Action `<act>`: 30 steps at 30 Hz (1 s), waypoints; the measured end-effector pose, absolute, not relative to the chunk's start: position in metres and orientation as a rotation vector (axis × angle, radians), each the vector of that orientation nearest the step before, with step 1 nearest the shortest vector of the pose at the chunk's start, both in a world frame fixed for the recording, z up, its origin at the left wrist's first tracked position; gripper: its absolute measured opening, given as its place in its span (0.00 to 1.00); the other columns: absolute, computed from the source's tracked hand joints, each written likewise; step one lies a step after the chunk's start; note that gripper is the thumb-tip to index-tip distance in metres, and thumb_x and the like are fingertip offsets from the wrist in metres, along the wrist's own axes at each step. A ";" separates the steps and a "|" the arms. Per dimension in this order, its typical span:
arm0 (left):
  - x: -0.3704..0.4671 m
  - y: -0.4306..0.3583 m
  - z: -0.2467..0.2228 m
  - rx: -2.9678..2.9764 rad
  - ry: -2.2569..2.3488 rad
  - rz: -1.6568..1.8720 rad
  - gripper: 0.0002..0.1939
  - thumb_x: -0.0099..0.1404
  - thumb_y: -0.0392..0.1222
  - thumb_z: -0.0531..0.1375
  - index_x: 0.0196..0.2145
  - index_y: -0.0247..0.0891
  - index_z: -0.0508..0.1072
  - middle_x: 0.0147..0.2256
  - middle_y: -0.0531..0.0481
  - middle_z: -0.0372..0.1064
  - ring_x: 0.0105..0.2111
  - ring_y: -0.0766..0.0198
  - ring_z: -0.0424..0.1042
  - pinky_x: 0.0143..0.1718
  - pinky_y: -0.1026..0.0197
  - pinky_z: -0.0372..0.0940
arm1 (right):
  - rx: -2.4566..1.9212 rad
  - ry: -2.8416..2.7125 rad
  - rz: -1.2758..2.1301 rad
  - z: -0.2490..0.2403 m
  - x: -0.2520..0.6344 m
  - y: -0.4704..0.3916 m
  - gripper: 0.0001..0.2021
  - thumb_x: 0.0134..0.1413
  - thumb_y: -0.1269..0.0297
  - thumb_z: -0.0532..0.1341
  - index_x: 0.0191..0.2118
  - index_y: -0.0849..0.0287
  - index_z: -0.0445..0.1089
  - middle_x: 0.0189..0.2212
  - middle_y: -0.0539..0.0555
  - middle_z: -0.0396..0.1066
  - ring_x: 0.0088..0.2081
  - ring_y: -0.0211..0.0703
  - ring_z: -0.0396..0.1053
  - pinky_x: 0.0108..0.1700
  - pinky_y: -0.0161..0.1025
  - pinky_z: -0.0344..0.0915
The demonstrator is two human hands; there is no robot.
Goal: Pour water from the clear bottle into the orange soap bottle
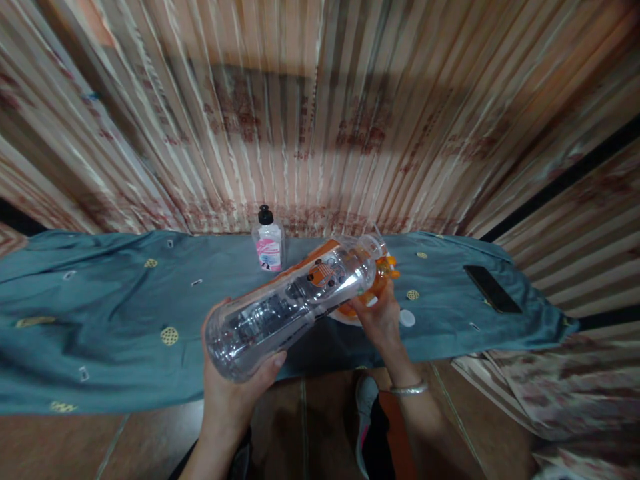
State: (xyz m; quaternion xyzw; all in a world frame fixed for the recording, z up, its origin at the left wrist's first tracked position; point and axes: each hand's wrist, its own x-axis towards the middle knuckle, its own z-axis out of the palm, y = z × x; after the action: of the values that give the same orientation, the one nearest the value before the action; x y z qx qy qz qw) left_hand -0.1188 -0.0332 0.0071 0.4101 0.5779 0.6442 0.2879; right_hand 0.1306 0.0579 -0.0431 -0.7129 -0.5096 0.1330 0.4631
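My left hand [235, 387] is wrapped round the base of a large clear plastic bottle [300, 293], printed with an orange cartoon. The bottle is tilted, its neck pointing up and to the right. My right hand [377, 317] is closed round an orange, see-through object with small knobs [387, 268], held close to the bottle's neck; the bottle partly covers it, and its kind is unclear. Just right of that hand lies a round white cap [407, 318]. Beneath the bottle, part of an orange dish-like thing with a pale rim [349, 316] shows.
A clear bottle with a pink label and black top [269, 245] stands upright at the back of the blue-green cloth [115, 307]. Toward the right end lies a black phone [493, 289]. Striped curtains [300, 133] hang behind, with tiled floor below.
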 end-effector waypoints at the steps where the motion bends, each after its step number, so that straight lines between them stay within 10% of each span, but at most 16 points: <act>1: -0.118 -0.034 0.007 1.065 1.527 1.718 0.48 0.46 0.62 0.82 0.58 0.43 0.70 0.59 0.38 0.76 0.58 0.41 0.79 0.64 0.39 0.71 | -1.752 -1.249 0.337 -0.042 0.130 0.058 0.32 0.43 0.38 0.74 0.47 0.50 0.65 0.35 0.58 0.83 0.36 0.64 0.83 0.34 0.49 0.75; 25: -0.124 -0.031 -0.011 1.134 1.677 1.809 0.52 0.40 0.47 0.81 0.64 0.44 0.74 0.65 0.38 0.74 0.67 0.35 0.72 0.65 0.39 0.74 | -1.816 -1.251 0.362 -0.040 0.132 0.057 0.34 0.42 0.40 0.75 0.49 0.53 0.66 0.38 0.61 0.83 0.42 0.68 0.84 0.40 0.52 0.76; 30: -0.126 -0.028 -0.012 1.216 1.638 1.851 0.53 0.41 0.51 0.82 0.64 0.43 0.74 0.57 0.39 0.79 0.56 0.39 0.81 0.60 0.39 0.77 | -1.766 -1.240 0.355 -0.043 0.131 0.058 0.38 0.41 0.36 0.75 0.52 0.54 0.67 0.41 0.64 0.85 0.43 0.71 0.85 0.41 0.55 0.78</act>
State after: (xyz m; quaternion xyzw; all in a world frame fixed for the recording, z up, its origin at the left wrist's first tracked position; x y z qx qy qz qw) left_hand -0.1258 -0.0278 -0.0123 0.4333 0.5835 0.6593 0.1925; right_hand 0.1313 0.0581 -0.0427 -0.7171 -0.5037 0.1444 0.4595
